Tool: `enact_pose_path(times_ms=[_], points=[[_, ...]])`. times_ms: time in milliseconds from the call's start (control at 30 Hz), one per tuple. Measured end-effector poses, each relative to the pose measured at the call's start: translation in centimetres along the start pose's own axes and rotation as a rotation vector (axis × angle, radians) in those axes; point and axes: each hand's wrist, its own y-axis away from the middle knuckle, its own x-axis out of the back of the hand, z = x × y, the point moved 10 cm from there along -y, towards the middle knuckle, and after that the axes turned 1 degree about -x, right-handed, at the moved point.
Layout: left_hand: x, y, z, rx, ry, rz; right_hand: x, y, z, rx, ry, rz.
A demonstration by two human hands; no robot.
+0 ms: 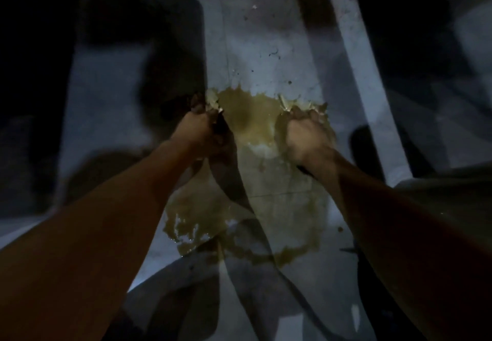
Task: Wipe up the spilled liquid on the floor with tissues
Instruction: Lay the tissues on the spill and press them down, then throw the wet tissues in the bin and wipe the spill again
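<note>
A wide yellow-brown spill (253, 117) covers the pale floor (261, 47), running from between my hands down to a glossy wet edge (186, 228) at lower left. My left hand (202, 130) is shut on a soaked, crumpled tissue (213, 102) at the spill's upper left corner. My right hand (306, 135) is shut on another wet tissue (286, 105) at the upper right edge. Both hands press down on the floor. The tissues are stained the same colour as the liquid.
The scene is dim with heavy shadows across the floor. Dark shapes (119, 21) stand at the upper left and the right edge. Small specks of dirt (274, 53) dot the dry floor beyond the spill.
</note>
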Motion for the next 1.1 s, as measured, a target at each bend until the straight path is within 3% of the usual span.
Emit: enact_pose_path(times_ms=[200, 267, 333, 433, 500, 567, 633, 733, 900, 1100], points=[[-2.6, 2.6, 1.5, -0.048, -0.283, 0.059, -1.4, 4.2, -4.1, 0.104, -0.014, 0.030], [-3.2, 4.1, 2.1, -0.036, -0.299, 0.093, -1.8, 5.9, -5.1, 0.136, -0.026, 0.043], [-5.0, 5.6, 2.1, -0.020, -0.276, 0.023, -2.0, 7.3, -5.9, 0.160, -0.079, 0.034], [-5.3, 7.5, 2.8, 0.079, 0.024, 0.040, -2.3, 8.0, -4.8, 0.018, -0.327, 0.038], [-5.2, 8.9, 3.0, 0.252, 0.315, 0.066, -3.2, 8.3, -3.3, -0.218, -0.694, -0.001], [-6.4, 10.0, 3.3, 0.394, 0.609, 0.037, -4.4, 8.9, -3.2, -0.330, -0.997, -0.080], [-8.2, 10.7, 3.0, 0.514, 0.903, 0.001, -4.7, 9.7, -3.3, -0.357, -1.149, -0.143], [-9.3, 11.5, 4.4, 0.536, 1.228, -0.064, -4.6, 10.7, -2.5, -0.426, -1.285, -0.185], [-6.4, 12.1, 8.9, 0.343, 1.308, -0.049, 0.1, 12.2, -0.3, -0.375, -1.364, -0.123], [2.6, 14.5, 16.8, 0.131, 1.160, 0.155, 12.3, 15.7, 3.2, -0.289, -1.256, 0.272]])
